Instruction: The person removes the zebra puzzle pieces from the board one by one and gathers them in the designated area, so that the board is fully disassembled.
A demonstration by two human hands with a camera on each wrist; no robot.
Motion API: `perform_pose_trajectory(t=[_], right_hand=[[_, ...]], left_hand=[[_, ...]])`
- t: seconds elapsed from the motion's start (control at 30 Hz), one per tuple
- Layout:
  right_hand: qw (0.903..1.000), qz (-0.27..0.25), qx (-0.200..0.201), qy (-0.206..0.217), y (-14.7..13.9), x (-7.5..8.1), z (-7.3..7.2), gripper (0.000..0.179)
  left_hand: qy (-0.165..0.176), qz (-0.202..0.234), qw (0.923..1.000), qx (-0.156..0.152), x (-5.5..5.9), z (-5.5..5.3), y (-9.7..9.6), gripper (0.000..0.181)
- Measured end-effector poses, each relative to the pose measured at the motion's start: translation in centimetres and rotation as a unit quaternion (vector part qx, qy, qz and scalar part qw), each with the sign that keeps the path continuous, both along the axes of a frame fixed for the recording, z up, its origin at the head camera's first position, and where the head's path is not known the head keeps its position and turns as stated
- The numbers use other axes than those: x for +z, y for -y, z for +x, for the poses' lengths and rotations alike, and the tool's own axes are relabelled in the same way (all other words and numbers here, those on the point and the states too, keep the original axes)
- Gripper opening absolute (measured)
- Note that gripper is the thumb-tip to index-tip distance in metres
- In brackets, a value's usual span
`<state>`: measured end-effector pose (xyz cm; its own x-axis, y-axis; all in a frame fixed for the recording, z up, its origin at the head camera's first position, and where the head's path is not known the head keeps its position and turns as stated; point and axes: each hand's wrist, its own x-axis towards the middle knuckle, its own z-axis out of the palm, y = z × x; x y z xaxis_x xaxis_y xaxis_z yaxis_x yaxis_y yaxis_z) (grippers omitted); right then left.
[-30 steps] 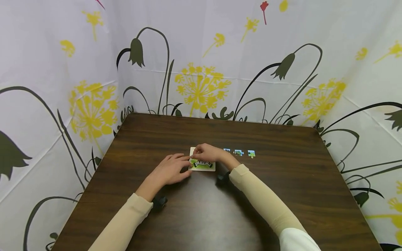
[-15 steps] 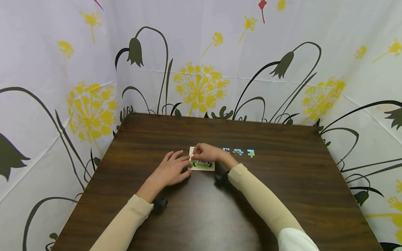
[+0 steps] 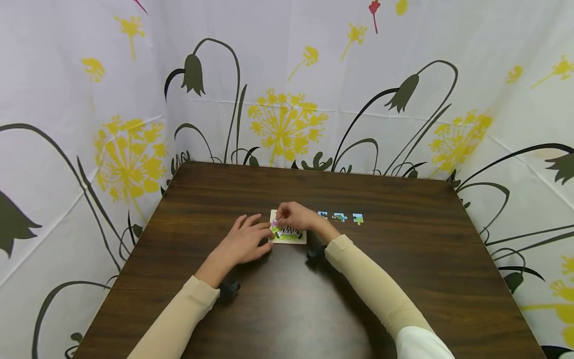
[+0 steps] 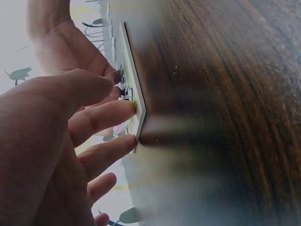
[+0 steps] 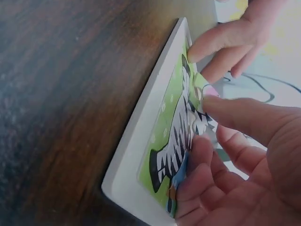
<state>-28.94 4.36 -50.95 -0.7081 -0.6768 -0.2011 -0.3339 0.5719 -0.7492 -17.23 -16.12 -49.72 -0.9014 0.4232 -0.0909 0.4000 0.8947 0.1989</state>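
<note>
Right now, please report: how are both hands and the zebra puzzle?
Left hand touching edge of zebra puzzle board. Right hand pinching tilted puzzle piece. Three loose puzzle pieces right of the board, seemingly not in the way.

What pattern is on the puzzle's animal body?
Black-and-white stripes on the zebra body; clearest in the right wrist view.

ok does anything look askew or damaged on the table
One puzzle piece tilts up from the puzzle board instead of lying flush, though the right hand is pinching it, which likely explains the angle. No damage or spill is visible.
</note>
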Motion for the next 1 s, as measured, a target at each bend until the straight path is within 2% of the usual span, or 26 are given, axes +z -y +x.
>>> perform_pose_trajectory(t=[0.17,0.5,0.67,1.0], right_hand=[[0.9996,-0.022,-0.017,0.007,0.0,-0.4,0.1,0.006],[0.9986,-0.029,-0.021,-0.038,0.1,-0.7,0.7,0.007],[0.9968,-0.062,-0.027,-0.042,-0.7,-0.7,0.8,0.012],[0.9885,-0.113,-0.097,-0.024,-3.4,-0.9,1.7,0.011]], left_hand=[[0.011,0.000,0.9999,0.003,0.1,0.1,0.1,0.038],[0.011,0.004,0.9999,0.004,0.1,0.2,0.2,0.038],[0.007,0.010,0.9999,0.002,0.0,0.1,0.2,0.036],[0.042,0.057,0.9974,0.010,-0.2,0.4,0.6,0.035]])
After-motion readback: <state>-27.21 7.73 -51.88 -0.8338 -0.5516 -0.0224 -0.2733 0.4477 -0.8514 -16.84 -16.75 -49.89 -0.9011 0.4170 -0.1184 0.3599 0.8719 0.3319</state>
